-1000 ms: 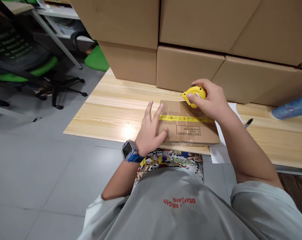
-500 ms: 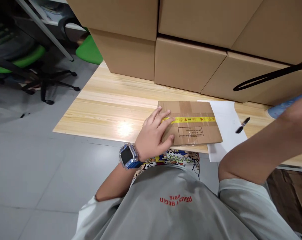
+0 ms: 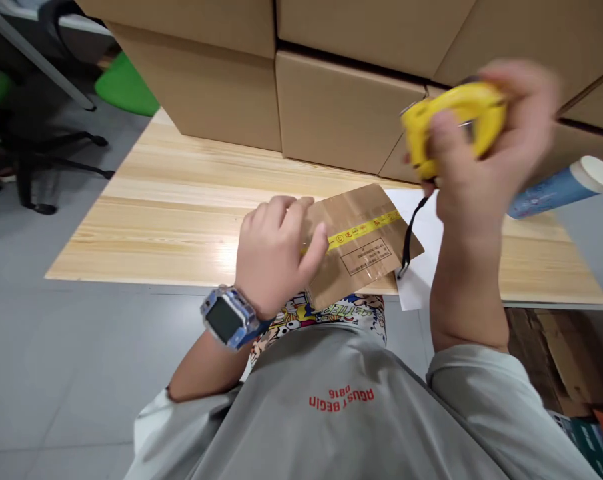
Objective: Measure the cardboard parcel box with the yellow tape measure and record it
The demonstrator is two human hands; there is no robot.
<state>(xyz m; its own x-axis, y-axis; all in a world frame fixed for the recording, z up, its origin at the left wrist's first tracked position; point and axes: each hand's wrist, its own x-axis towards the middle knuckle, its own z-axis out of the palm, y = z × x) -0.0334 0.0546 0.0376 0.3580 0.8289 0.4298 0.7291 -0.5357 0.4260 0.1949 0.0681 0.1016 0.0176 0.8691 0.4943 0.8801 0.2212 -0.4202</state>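
Observation:
My left hand (image 3: 276,257) is closed on the left edge of a flat cardboard box (image 3: 361,230), its thumb over the top face. A yellow tape strip and a printed label mark the box, which sits askew at the table's front edge, partly over white paper (image 3: 428,220). Raised above the paper, my right hand (image 3: 501,133) is wrapped round a yellow tape measure (image 3: 451,127), blurred by motion. Its black wrist strap (image 3: 408,240) dangles down over the box's right side. The marker pen seen earlier is hidden now.
Large cardboard boxes (image 3: 346,110) are stacked along the back of the wooden table (image 3: 176,207). A blue cup (image 3: 551,190) with a white rim lies tilted at the right. A green chair seat (image 3: 126,83) stands beyond the table's left end.
My right hand has come into view from the right with the tape measure. The flat box has turned anticlockwise, and my left hand has shifted from its top to its left edge.

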